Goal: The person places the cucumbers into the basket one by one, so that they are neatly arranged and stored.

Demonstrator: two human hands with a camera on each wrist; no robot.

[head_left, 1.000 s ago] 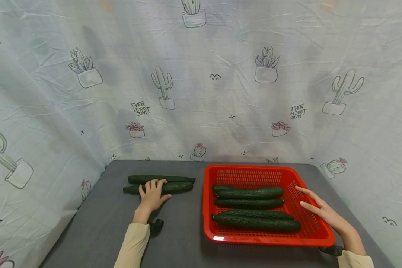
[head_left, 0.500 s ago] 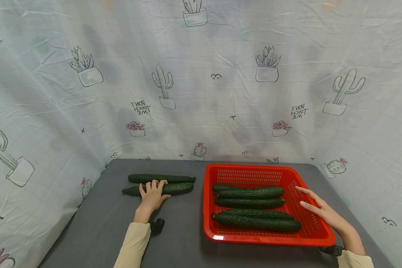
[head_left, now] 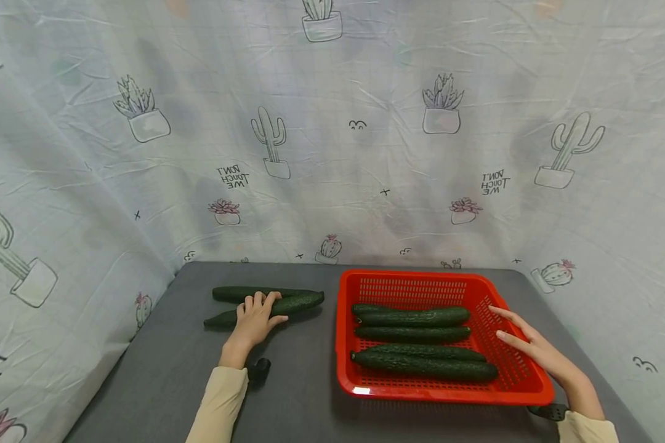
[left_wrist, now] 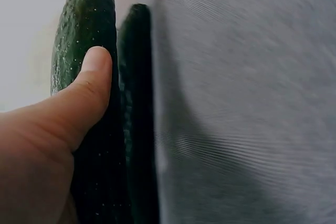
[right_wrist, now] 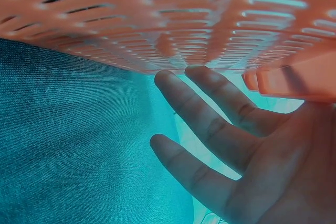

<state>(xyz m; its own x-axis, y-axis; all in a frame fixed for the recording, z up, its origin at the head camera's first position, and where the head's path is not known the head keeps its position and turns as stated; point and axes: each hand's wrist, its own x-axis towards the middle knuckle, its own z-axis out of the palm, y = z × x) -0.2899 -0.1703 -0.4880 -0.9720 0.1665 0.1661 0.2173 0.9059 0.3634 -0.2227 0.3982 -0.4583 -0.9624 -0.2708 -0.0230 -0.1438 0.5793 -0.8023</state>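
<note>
My left hand (head_left: 253, 323) grips a dark green cucumber (head_left: 299, 303) around its middle, at the left of the table in the head view. That cucumber slants, its right end over the end of a second cucumber (head_left: 229, 293) lying behind. In the left wrist view my thumb lies along the side of the gripped cucumber (left_wrist: 86, 19). At the right wall of a red plastic basket (head_left: 340, 369) is my right hand (head_left: 537, 347). Two of its digits reach over the rim to the inside. Three fairly straight fingers (right_wrist: 205, 124) lie outside, close under the slotted wall; firm contact cannot be told.
Several cucumbers (head_left: 421, 368) lie side by side in the basket, all lengthwise left to right. The grey table (head_left: 299, 400) extends in front and between the left hand and the basket. A patterned cloth (head_left: 332, 154) hangs behind and at both sides.
My left hand has shifted slightly right. The gripped cucumber's right end has swung up and away, now overlapping the one behind. My right hand and the basket have stayed put.
</note>
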